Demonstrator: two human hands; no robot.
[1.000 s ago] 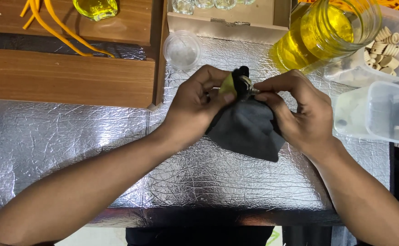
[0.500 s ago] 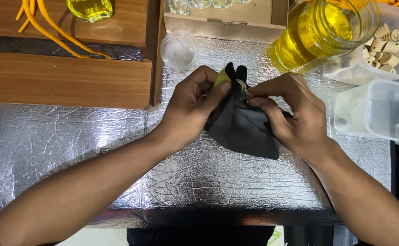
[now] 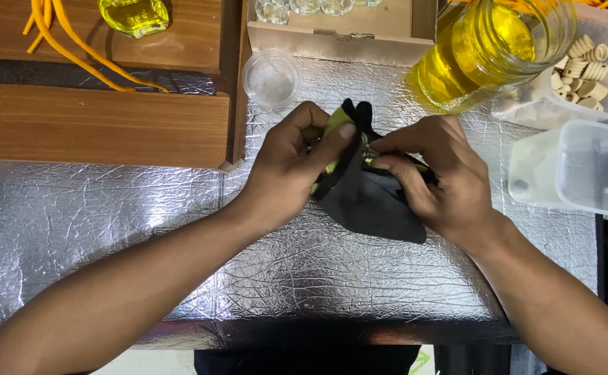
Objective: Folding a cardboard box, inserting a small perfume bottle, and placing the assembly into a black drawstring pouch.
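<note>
A black cloth [image 3: 370,205] is wrapped around a small yellow-green object [image 3: 337,122] over the silver foil surface [image 3: 109,229]. My left hand [image 3: 290,163] grips the yellow-green object through the cloth, thumb on its upper edge. My right hand [image 3: 436,173] pinches the cloth and a small metallic part near the object's top, fingers curled over the fabric. Most of the wrapped object is hidden by the cloth and my fingers.
A large glass jar of yellow liquid [image 3: 491,48] stands at the back right. Beside it are a clear tub of small wooden pieces [image 3: 589,66] and an empty clear container [image 3: 582,167]. A small round plastic cup [image 3: 271,76], a cardboard box [image 3: 332,35] and a wooden tray [image 3: 102,125] lie behind.
Both hands have stayed on the cloth bundle. The fingers shifted slightly, and the yellow-green object's top shows a little more beside the left thumb.
</note>
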